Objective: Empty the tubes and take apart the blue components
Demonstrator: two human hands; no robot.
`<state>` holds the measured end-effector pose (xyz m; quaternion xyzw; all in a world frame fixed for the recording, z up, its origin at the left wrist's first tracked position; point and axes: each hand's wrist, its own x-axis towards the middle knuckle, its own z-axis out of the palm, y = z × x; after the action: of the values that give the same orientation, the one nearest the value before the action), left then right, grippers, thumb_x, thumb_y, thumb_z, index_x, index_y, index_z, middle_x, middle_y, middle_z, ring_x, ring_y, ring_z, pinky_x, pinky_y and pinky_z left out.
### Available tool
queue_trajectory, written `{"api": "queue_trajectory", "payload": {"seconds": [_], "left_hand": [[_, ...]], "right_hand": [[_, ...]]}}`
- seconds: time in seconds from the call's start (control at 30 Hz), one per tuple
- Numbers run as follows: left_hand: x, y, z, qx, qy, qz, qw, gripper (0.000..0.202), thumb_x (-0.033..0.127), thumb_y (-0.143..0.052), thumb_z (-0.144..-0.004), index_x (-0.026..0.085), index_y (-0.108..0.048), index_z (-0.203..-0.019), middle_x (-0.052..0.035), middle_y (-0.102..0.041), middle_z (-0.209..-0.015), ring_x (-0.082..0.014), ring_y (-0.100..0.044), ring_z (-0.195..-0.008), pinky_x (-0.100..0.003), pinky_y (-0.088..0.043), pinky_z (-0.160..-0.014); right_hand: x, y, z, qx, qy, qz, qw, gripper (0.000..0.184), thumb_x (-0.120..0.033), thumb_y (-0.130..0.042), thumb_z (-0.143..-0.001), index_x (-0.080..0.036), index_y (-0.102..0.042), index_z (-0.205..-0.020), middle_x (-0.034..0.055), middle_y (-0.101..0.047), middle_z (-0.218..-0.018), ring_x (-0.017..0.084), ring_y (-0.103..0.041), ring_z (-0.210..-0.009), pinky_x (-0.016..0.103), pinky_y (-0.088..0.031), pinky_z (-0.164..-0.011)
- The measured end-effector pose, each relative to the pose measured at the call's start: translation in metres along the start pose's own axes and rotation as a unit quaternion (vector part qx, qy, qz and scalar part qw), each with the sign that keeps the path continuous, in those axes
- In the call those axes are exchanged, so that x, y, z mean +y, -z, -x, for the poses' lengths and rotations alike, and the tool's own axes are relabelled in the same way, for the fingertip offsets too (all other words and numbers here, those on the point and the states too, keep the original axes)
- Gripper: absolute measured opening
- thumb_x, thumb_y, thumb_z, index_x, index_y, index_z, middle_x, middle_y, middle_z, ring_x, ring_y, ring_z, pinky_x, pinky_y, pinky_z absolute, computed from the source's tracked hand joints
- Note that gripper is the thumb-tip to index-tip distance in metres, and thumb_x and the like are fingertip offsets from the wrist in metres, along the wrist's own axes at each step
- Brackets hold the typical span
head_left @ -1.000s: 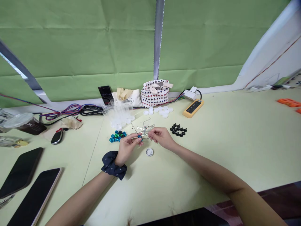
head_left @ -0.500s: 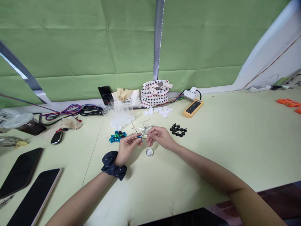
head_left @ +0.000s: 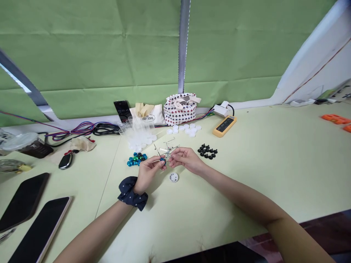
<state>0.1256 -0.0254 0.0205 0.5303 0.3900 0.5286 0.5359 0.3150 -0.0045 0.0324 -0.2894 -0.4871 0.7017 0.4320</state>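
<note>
My left hand (head_left: 149,168) is closed on a small blue part (head_left: 162,160), from which a thin dark rod (head_left: 157,150) sticks up and to the left. Close beside it, my right hand (head_left: 185,159) pinches a slim metal piece whose kind is too small to tell; its tip lies near the blue part. Behind the fingers is a loose pile of thin metal pieces (head_left: 170,148). A round white cap (head_left: 173,177) with small bits in it sits just in front of my hands. Left of my left hand lies a cluster of blue and green shiny parts (head_left: 136,159).
Several black small parts (head_left: 207,151) lie to the right. Clear tubes (head_left: 138,133) and white caps (head_left: 189,128) are farther back, near a patterned pouch (head_left: 180,109) and a yellow power strip (head_left: 224,126). Two phones (head_left: 41,230) and a car key (head_left: 65,160) lie at left.
My right hand has shifted slightly left, bringing its fingertips closer to the blue part. My left hand keeps its grip in nearly the same place.
</note>
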Motion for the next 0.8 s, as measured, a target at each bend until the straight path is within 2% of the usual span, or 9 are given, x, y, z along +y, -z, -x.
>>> {"api": "queue_trajectory", "payload": {"seconds": [0.13,0.23,0.3,0.37,0.47,0.57,0.67,0.73,0.8], "left_hand": [[-0.002,0.0,0.001,0.003,-0.007,-0.005,1.0,0.026,0.026,-0.076,-0.069,0.015,-0.073,-0.092,-0.0053,-0.07,-0.081,-0.0127,-0.061,-0.059,-0.028,-0.053,-0.06],[-0.005,0.002,0.001,0.008,-0.013,-0.017,1.0,0.026,0.025,-0.075,-0.07,0.015,-0.072,-0.093,-0.0063,-0.07,-0.086,-0.0124,-0.062,-0.06,-0.028,-0.053,-0.062],[-0.007,0.003,0.0,0.012,-0.01,-0.021,1.0,0.026,0.027,-0.074,-0.07,0.015,-0.072,-0.094,-0.0078,-0.071,-0.09,-0.0125,-0.061,-0.061,-0.029,-0.054,-0.063],[-0.008,0.004,-0.001,0.02,-0.003,-0.019,1.0,0.027,0.028,-0.075,-0.07,0.015,-0.072,-0.093,-0.0091,-0.071,-0.093,-0.013,-0.061,-0.061,-0.03,-0.054,-0.062],[-0.006,0.003,-0.001,0.033,0.002,-0.013,0.999,0.027,0.029,-0.075,-0.069,0.014,-0.072,-0.091,-0.0095,-0.072,-0.094,-0.0134,-0.06,-0.062,-0.03,-0.054,-0.062],[-0.004,0.001,0.0,0.02,0.0,-0.013,1.0,0.027,0.028,-0.076,-0.068,0.014,-0.073,-0.091,-0.0085,-0.071,-0.088,-0.0125,-0.06,-0.059,-0.029,-0.053,-0.06],[-0.004,-0.001,0.002,-0.018,-0.013,-0.007,1.0,0.025,0.026,-0.076,-0.068,0.015,-0.073,-0.091,-0.0066,-0.069,-0.086,-0.0125,-0.06,-0.059,-0.029,-0.053,-0.059],[-0.004,-0.002,0.004,-0.034,-0.021,-0.007,0.999,0.024,0.025,-0.075,-0.069,0.016,-0.072,-0.091,-0.0062,-0.068,-0.086,-0.0129,-0.061,-0.061,-0.029,-0.053,-0.06],[-0.004,-0.003,0.004,-0.033,-0.021,-0.012,0.999,0.024,0.025,-0.074,-0.07,0.015,-0.072,-0.091,-0.0062,-0.068,-0.086,-0.0128,-0.061,-0.06,-0.029,-0.053,-0.06]], "right_hand": [[0.005,0.0,0.003,0.014,0.031,0.117,0.993,0.036,-0.048,-0.064,-0.077,-0.017,-0.055,-0.092,0.0008,-0.068,-0.063,0.014,-0.064,-0.049,0.024,-0.052,-0.048],[0.005,-0.002,0.004,-0.02,0.031,0.114,0.993,0.034,-0.048,-0.059,-0.081,-0.019,-0.049,-0.094,-0.0009,-0.066,-0.059,0.014,-0.063,-0.045,0.023,-0.049,-0.045],[0.001,-0.005,0.006,-0.041,0.034,0.093,0.994,0.034,-0.047,-0.059,-0.081,-0.019,-0.047,-0.093,0.0014,-0.069,-0.065,0.016,-0.067,-0.053,0.027,-0.053,-0.052],[-0.002,-0.008,0.007,-0.06,0.044,0.079,0.994,0.034,-0.046,-0.061,-0.08,-0.019,-0.045,-0.094,0.0051,-0.071,-0.078,0.018,-0.07,-0.069,0.033,-0.056,-0.065],[-0.004,-0.009,0.008,-0.088,0.052,0.076,0.992,0.034,-0.044,-0.062,-0.08,-0.019,-0.044,-0.095,0.0081,-0.071,-0.092,0.019,-0.07,-0.085,0.037,-0.054,-0.077],[-0.001,-0.006,0.007,-0.054,0.049,0.112,0.991,0.032,-0.046,-0.061,-0.08,-0.018,-0.048,-0.089,0.0033,-0.07,-0.075,0.015,-0.069,-0.064,0.028,-0.054,-0.06],[0.0,-0.001,0.004,0.015,0.06,0.157,0.986,0.032,-0.046,-0.061,-0.079,-0.015,-0.056,-0.075,-0.0018,-0.062,-0.055,0.007,-0.053,-0.039,0.018,-0.041,-0.041],[-0.001,0.001,0.001,0.025,0.045,0.13,0.99,0.033,-0.046,-0.064,-0.078,-0.013,-0.061,-0.076,-0.003,-0.059,-0.051,0.004,-0.045,-0.034,0.017,-0.034,-0.037],[-0.002,0.002,-0.001,0.006,-0.004,0.057,0.998,0.034,-0.046,-0.067,-0.075,-0.013,-0.062,-0.081,-0.0029,-0.059,-0.051,0.005,-0.045,-0.035,0.017,-0.034,-0.036]]}}
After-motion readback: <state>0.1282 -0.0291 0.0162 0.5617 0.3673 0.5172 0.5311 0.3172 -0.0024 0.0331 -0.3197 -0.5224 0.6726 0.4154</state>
